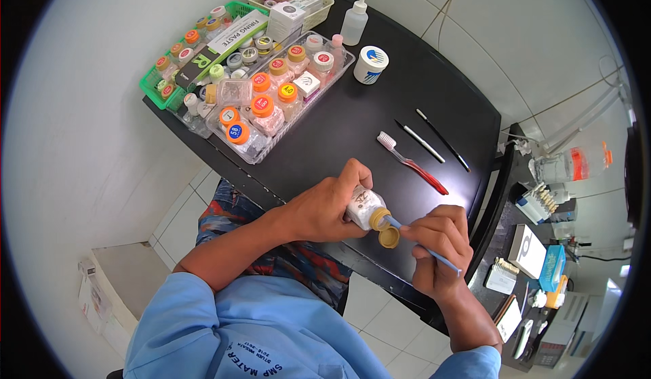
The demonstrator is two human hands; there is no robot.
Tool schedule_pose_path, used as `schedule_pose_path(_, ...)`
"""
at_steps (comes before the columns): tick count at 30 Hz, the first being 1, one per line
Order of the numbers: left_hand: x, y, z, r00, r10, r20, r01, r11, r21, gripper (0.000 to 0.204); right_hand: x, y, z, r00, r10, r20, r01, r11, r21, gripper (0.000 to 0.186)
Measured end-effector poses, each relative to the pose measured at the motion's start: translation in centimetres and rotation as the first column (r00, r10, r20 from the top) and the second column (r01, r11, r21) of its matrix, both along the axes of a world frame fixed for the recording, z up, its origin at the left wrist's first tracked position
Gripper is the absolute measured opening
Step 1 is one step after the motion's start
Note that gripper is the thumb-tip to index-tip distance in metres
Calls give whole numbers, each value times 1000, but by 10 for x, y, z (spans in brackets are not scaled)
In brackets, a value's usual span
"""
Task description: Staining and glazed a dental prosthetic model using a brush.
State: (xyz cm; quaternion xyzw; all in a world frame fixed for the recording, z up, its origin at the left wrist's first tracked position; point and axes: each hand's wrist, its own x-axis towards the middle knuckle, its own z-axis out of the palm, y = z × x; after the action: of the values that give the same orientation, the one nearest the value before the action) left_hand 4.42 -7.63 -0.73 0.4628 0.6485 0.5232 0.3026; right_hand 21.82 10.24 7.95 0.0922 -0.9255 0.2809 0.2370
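My left hand [324, 208] is wrapped round a small clear bottle of white powder [363, 205], tilted with its tan mouth toward the right. Just below the mouth is a round tan cap [388, 238]; whether it is joined to the bottle I cannot tell. In the closed fingers of my right hand [439, 247] is a thin blue stick [444, 262], its far end at the bottle's mouth. The tip itself is hard to make out. Both hands are over the near edge of the black table [325, 152].
Beyond my hands lie a red-handled toothbrush [413, 164], a white-handled brush [425, 143] and a black stick [444, 140]. A white jar [371, 64] and a squeeze bottle [354, 21] stand farther back. At left, a clear tray [255, 156] and a green basket [146, 85] hold several small jars.
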Motion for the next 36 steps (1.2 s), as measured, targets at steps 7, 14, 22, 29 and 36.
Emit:
schedule_pose_path(7,-6,5,-18,978,27,-209,52,930,364,68,-4,-1,3,995,61,84,-55,996,-67,31)
schedule_pose_path(14,-4,3,-3,975,-19,-220,75,966,249,68,-7,0,-6,996,18,85,-12,997,-70,33)
schedule_pose_path(22,-2,2,-5,998,-22,-51,25,998,54,66,-5,-1,-4,1000,23,-1,-23,1000,-5,31)
schedule_pose_path(29,1,4,-15,993,-44,-109,63,982,179,67,-1,3,-4,995,85,45,-79,990,-118,27)
schedule_pose_path(36,-1,4,-15,975,2,-223,68,951,302,67,-6,-2,-3,996,91,14,-90,995,-40,21)
